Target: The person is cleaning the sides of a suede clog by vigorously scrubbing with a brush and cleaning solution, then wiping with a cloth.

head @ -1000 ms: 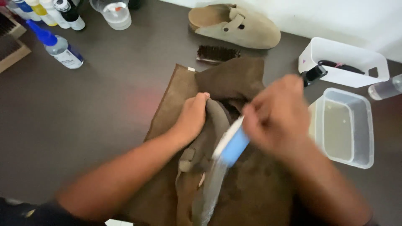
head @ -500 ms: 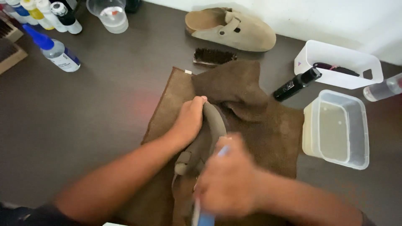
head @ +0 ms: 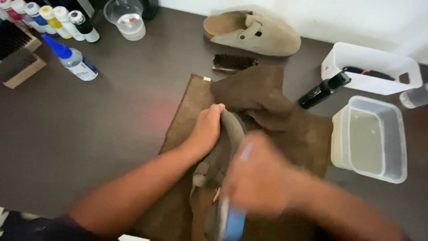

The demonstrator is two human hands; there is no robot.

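Both grips closed: clog (head: pixel 223 151), brush (head: pixel 234 221)

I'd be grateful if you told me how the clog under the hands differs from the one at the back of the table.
The held clog lies on the brown towel, gripped by the left hand and partly hidden by the blurred right hand. The far clog sits untouched on the bare table, fully visible. The held clog looks darker. Both are strapped suede clogs.

Taupe suede clog (head: pixel 223 147) on its side atop brown towel (head: pixel 267 102); blue-handled brush (head: pixel 234 221) against it
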